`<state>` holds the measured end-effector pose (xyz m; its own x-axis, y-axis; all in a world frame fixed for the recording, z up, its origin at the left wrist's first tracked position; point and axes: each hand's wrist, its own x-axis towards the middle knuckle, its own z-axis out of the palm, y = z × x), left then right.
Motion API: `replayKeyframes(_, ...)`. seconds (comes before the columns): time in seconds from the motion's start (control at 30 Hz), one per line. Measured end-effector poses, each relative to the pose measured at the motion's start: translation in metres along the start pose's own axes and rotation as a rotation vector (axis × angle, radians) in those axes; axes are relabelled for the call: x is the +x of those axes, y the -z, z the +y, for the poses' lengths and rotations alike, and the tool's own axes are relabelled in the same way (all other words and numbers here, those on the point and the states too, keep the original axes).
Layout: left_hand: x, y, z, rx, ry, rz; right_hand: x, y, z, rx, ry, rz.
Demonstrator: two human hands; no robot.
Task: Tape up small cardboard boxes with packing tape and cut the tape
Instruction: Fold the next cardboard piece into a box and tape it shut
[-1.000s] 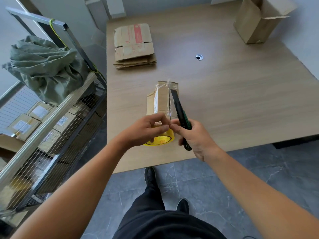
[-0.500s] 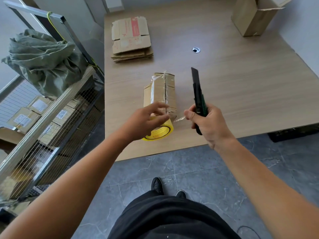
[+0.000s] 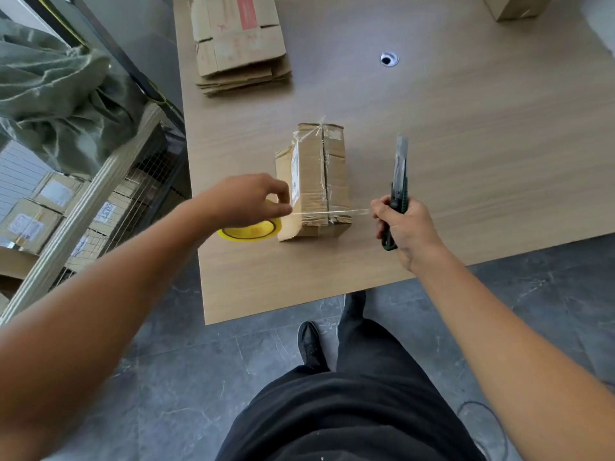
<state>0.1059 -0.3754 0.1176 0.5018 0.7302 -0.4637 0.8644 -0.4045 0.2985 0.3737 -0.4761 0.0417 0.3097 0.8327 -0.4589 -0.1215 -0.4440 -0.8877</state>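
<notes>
A small cardboard box [image 3: 311, 181], wrapped in clear tape, lies on the wooden table [image 3: 466, 144] near its front edge. Left of the box, my left hand [image 3: 246, 201] grips a yellow tape roll [image 3: 253, 231] from above, fingers curled. A thin twisted strand of tape [image 3: 332, 212] runs from my left fingers across the box's near end to my right thumb. My right hand [image 3: 404, 227] is right of the box and holds a green-black utility knife [image 3: 398, 174], whose blade points away from me, clear of the box.
A stack of flattened cartons [image 3: 239, 44] lies at the table's far left. An open carton [image 3: 515, 8] stands at the far right, and a cable hole [image 3: 388, 58] sits between them. A wire shelf [image 3: 100, 211] with boxes and a green sack [image 3: 50, 94] stands left.
My left hand has carried the tape roll from the box's near end to its left side. My right hand drew the knife off the box to the right, and the tape strand stretched between them.
</notes>
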Motion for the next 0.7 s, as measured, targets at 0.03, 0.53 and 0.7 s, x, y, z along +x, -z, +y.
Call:
replayKeyframes(0.03, 0.015, -0.005, -0.005, -0.006, 0.026, -0.017, 0.013, -0.002, 0.008, -0.011, -0.032, -0.002)
replayKeyframes(0.53, 0.069, -0.070, -0.022, -0.178, 0.252, -0.044, 0.085, -0.007, 0.028, -0.728, -0.027, -0.078)
replayKeyframes(0.7, 0.070, -0.073, -0.012, -0.150, 0.240, -0.007, 0.050, -0.027, -0.013, -0.653, 0.169, -0.085)
